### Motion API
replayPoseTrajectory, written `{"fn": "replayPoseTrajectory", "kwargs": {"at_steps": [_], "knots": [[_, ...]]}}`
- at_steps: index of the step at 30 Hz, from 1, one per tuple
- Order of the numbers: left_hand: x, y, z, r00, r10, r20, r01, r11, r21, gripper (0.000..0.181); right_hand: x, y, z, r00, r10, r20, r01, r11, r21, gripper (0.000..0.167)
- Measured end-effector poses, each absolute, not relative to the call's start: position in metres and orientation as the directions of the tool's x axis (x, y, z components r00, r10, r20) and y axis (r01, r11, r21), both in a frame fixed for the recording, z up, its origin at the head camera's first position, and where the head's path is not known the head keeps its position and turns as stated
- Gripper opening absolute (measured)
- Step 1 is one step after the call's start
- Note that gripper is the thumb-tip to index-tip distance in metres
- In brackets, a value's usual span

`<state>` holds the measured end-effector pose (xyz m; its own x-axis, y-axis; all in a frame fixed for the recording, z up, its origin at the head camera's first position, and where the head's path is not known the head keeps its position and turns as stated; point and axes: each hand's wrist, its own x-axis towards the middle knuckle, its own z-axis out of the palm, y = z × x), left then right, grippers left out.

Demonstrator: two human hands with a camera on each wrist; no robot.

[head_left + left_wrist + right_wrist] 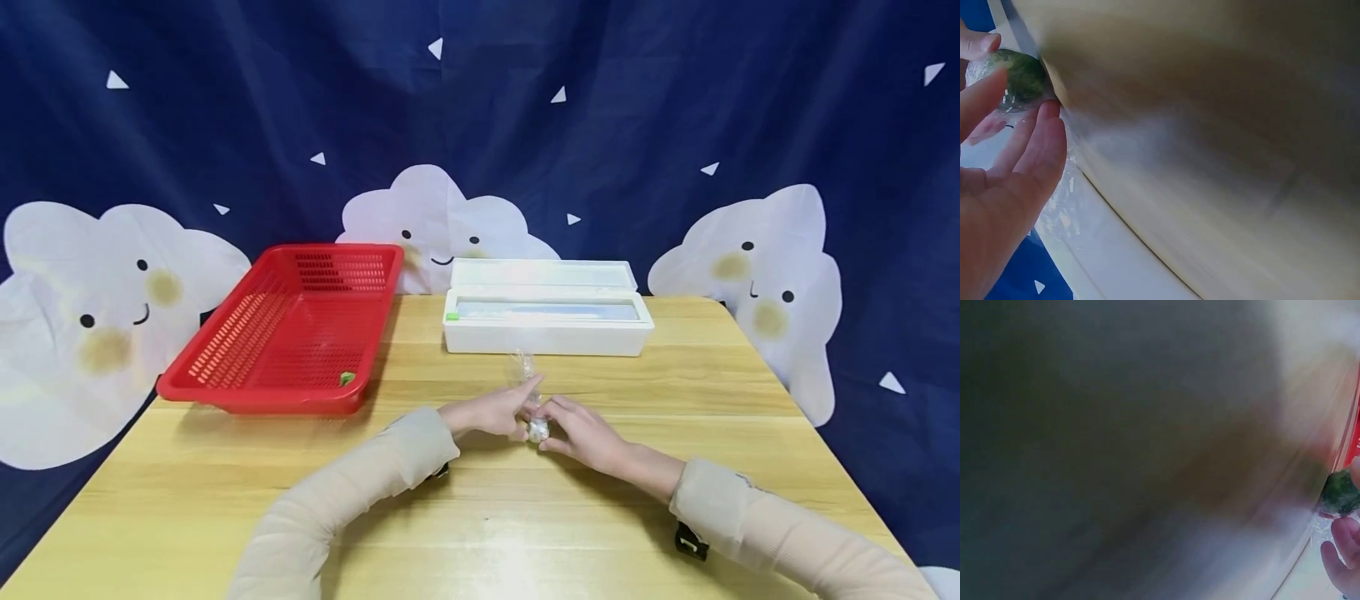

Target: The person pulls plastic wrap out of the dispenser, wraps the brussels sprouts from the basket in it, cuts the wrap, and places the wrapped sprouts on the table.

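A round green item in clear film, small and pale in the head view [538, 430], shows its green side in the left wrist view [1022, 78] and at the right edge of the right wrist view [1340, 492]. My left hand [491, 412] [1007, 181] holds it from the left, thumb and fingers around it. From the right, my right hand [588, 435] grips it with curled fingers and thumb. Loose clear film [526, 365] trails from it toward the white box. Part of the item is hidden behind the fingers.
A red basket [363, 367] stands at the left of the wooden table [487, 533], a small green thing [347, 378] low in it. Behind my hands is a long white box [547, 340], its lid [540, 272] raised. A blue cloth with white clouds hangs behind.
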<state>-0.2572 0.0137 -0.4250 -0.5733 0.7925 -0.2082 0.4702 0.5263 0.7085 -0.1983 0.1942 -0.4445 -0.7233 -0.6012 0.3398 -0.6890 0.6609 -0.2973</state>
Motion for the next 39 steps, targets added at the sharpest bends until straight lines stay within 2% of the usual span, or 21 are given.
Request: {"fn": "replayPoseTrajectory", "kwargs": {"at_steps": [6, 11, 14, 19, 22, 28, 32, 36, 39], "knots": [[-0.261, 0.02, -0.421, -0.545, 0.824, -0.156, 0.538, 0.486, 0.689, 0.105, -0.204, 0.193, -0.441, -0.67, -0.628, 0.395, -0.73, 0.654, -0.198, 0.04], [-0.269, 0.018, -0.423, -0.543, 0.825, -0.156, 0.508, 0.471, 0.721, 0.105, -0.207, 0.197, -0.438, -0.688, -0.622, 0.374, -0.718, 0.659, -0.223, 0.038], [-0.271, 0.017, -0.424, -0.542, 0.823, -0.168, 0.496, 0.475, 0.726, 0.105, -0.208, 0.199, -0.438, -0.712, -0.609, 0.35, -0.701, 0.648, -0.299, 0.036], [-0.266, 0.016, -0.425, -0.52, 0.831, -0.2, 0.497, 0.484, 0.72, 0.104, -0.21, 0.201, -0.437, -0.778, -0.588, 0.219, -0.59, 0.566, -0.577, 0.026], [-0.26, 0.016, -0.427, -0.519, 0.836, -0.177, 0.547, 0.484, 0.683, 0.097, -0.214, 0.202, -0.435, -0.786, -0.606, 0.12, -0.51, 0.526, -0.681, 0.02], [-0.247, 0.013, -0.435, -0.545, 0.838, 0.036, 0.702, 0.432, 0.566, 0.076, -0.219, 0.204, -0.433, -0.77, -0.638, 0.008, -0.429, 0.509, -0.746, 0.018], [-0.246, 0.012, -0.433, -0.55, 0.823, 0.138, 0.708, 0.373, 0.6, 0.065, -0.225, 0.206, -0.432, -0.767, -0.64, -0.046, -0.374, 0.505, -0.778, 0.02], [-0.244, 0.009, -0.428, -0.56, 0.813, 0.159, 0.699, 0.361, 0.617, 0.06, -0.231, 0.205, -0.428, -0.777, -0.614, -0.136, -0.291, 0.543, -0.788, 0.025], [-0.243, 0.007, -0.426, -0.569, 0.807, 0.158, 0.705, 0.38, 0.599, 0.063, -0.233, 0.203, -0.426, -0.798, -0.574, -0.184, -0.235, 0.578, -0.781, 0.029]]}}
